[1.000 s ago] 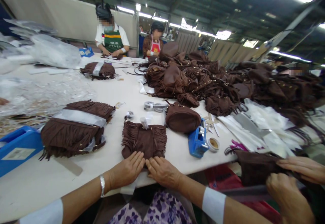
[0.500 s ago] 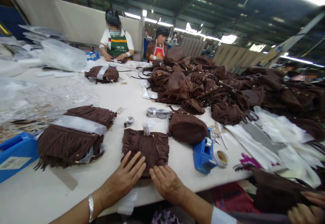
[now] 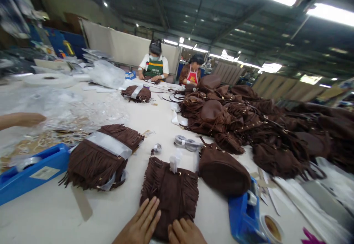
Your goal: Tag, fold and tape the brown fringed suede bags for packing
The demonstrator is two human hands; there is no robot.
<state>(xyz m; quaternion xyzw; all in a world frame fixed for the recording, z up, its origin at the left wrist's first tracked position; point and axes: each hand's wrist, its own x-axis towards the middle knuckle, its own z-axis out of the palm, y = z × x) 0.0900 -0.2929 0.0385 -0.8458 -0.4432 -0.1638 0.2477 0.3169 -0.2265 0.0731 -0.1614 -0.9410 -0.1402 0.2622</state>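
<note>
A dark brown fringed bag (image 3: pixel 173 188) lies flat before me, with a white wrapped piece (image 3: pixel 173 162) at its top near the gold rings. Flat on its lower left part rests my left hand (image 3: pixel 141 223), fingers stretched out. My right hand (image 3: pixel 186 233) has its fingers bent together over the near edge of the bag; its thumb is hidden. Just right of this bag sits another brown bag (image 3: pixel 222 170) with a smooth rounded base. To the left lies a fringed bag (image 3: pixel 96 162) with a pale wrap (image 3: pixel 110 144) across it.
Blue tape dispensers (image 3: pixel 243 214) (image 3: pixel 35 174) stand at both sides, with a tape roll (image 3: pixel 271 227) at right. Brown bags (image 3: pixel 221 114) are heaped at back right. Clear plastic (image 3: pixel 83 107) covers the left. Another person's hand (image 3: pixel 22 119) reaches in there. Two people work across the table (image 3: pixel 116 207).
My view has tilted up and swung left, so the bags sit lower and further right. Another person's hand has appeared at left. Both my hands remain on the fringed bag.
</note>
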